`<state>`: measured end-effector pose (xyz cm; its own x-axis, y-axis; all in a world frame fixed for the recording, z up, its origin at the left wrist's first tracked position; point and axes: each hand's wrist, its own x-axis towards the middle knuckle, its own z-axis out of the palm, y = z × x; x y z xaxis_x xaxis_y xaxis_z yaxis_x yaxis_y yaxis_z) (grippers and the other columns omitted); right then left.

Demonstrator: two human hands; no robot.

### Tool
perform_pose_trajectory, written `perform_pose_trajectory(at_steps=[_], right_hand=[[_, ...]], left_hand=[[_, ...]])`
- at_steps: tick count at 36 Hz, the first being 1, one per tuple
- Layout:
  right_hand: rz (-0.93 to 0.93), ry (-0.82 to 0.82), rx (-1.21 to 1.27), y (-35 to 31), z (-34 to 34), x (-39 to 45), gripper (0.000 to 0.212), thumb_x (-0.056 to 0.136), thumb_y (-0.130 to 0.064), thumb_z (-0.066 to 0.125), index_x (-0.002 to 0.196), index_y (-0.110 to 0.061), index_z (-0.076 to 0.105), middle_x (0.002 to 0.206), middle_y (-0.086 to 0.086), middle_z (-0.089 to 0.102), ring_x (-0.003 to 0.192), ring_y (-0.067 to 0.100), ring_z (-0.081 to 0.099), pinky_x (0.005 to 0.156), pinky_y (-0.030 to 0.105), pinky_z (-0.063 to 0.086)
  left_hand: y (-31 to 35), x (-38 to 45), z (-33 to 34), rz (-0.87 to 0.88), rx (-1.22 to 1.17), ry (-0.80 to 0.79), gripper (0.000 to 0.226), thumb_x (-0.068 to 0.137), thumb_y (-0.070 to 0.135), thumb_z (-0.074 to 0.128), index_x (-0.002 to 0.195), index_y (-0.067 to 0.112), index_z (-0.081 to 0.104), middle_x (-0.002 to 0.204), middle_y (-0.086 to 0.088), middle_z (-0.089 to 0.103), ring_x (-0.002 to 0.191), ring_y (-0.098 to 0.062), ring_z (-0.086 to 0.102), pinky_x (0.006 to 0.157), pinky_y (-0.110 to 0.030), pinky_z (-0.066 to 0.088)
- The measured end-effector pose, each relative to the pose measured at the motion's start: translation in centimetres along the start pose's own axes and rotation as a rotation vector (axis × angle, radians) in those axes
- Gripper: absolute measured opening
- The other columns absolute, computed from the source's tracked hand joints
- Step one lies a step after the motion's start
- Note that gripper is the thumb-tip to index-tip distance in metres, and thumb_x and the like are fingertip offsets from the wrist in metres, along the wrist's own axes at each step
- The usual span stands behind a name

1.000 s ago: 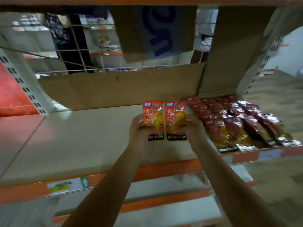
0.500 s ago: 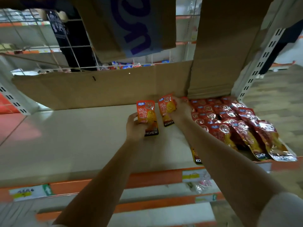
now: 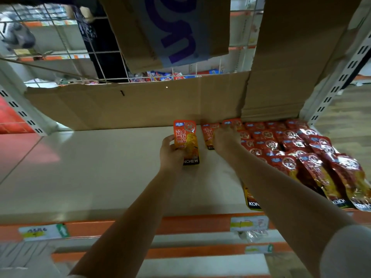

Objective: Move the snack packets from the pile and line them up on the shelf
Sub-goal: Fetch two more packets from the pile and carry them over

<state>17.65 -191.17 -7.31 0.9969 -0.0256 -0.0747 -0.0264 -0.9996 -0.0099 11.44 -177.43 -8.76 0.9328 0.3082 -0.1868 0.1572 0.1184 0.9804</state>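
- Brown cardboard sheet (image 3: 140, 105) upright along the back.
- Printed cardboard flap (image 3: 170, 31) hanging above.
- Wire grid (image 3: 60, 43) behind.
- Paper price labels (image 3: 43, 231) on the orange edge.

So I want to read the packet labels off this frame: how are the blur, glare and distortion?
Head view: wide-angle bending curves the shelf edge and uprights; the packet in the left hand reads fairly sharp; the right hand is motion-blurred; glare glints on the red packets at right; bottom corners are smeared.
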Motion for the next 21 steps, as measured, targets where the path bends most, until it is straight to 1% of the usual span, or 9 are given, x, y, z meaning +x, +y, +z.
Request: perform_pose_trajectory(at_steps=[2, 4, 9, 13, 16, 21], right_hand=[[0.015, -0.003, -0.014, 0.0, 0.0, -0.1, 0.042, 0.092, -0.015, 0.049, 0.132, -0.006, 0.045, 0.141, 0.019, 0.037, 0.134, 0.036, 0.029, 0.105, 0.042, 0.034], [0.034, -0.003, -0.015, -0.1, -0.1, -0.2, 0.043, 0.092, -0.014, 0.049, 0.134, -0.005, 0.043, 0.142, 0.019, 0.033, 0.134, 0.036, 0.027, 0.103, 0.042, 0.035], [0.022, 0.011, -0.04, -0.1, -0.1, -0.7, 0.042, 0.09, -0.011, 0.051, 0.131, -0.007, 0.047, 0.142, 0.018, 0.034, 0.133, 0.036, 0.027, 0.102, 0.041, 0.036], [0.012, 0.035, -0.065, 0.2, 0.0, -1.0, 0.039, 0.09, -0.013, 0.052, 0.128, -0.008, 0.051, 0.139, 0.017, 0.037, 0.131, 0.035, 0.031, 0.101, 0.041, 0.038], [0.002, 0.047, -0.065, 0.3, 0.1, -1.1, 0.037, 0.09, -0.016, 0.052, 0.126, -0.009, 0.053, 0.138, 0.017, 0.038, 0.13, 0.035, 0.032, 0.1, 0.041, 0.038], [-0.013, 0.111, 0.035, 0.9, 0.0, -1.6, 0.027, 0.092, -0.018, 0.049, 0.115, -0.011, 0.061, 0.132, 0.017, 0.042, 0.124, 0.035, 0.036, 0.092, 0.04, 0.042]], left_hand=[[0.0, 0.1, 0.1, -0.005, 0.008, -0.005, 0.061, 0.075, -0.015, 0.062, 0.128, 0.01, 0.045, 0.115, -0.015, 0.061, 0.103, -0.029, 0.061, 0.084, -0.041, 0.052], [0.0, 0.0, 0.1, -0.016, 0.022, -0.015, 0.061, 0.076, -0.013, 0.063, 0.129, 0.012, 0.044, 0.115, -0.013, 0.06, 0.103, -0.028, 0.06, 0.083, -0.039, 0.052], [-0.3, 0.0, 0.5, -0.029, 0.032, -0.028, 0.057, 0.08, -0.01, 0.06, 0.13, 0.012, 0.043, 0.117, -0.013, 0.06, 0.103, -0.026, 0.06, 0.084, -0.038, 0.052], [-0.3, -0.2, 0.8, -0.042, 0.024, -0.025, 0.053, 0.084, -0.009, 0.054, 0.131, 0.013, 0.043, 0.118, -0.012, 0.059, 0.102, -0.024, 0.059, 0.078, -0.033, 0.052], [-0.3, -0.4, 1.0, -0.047, 0.062, -0.026, 0.052, 0.086, -0.007, 0.053, 0.133, 0.013, 0.041, 0.121, -0.012, 0.058, 0.105, -0.025, 0.058, 0.086, -0.037, 0.051], [-0.1, -0.3, 1.2, -0.049, 0.124, -0.045, 0.052, 0.087, -0.006, 0.052, 0.134, 0.012, 0.039, 0.126, -0.013, 0.055, 0.111, -0.027, 0.056, 0.094, -0.042, 0.049]])
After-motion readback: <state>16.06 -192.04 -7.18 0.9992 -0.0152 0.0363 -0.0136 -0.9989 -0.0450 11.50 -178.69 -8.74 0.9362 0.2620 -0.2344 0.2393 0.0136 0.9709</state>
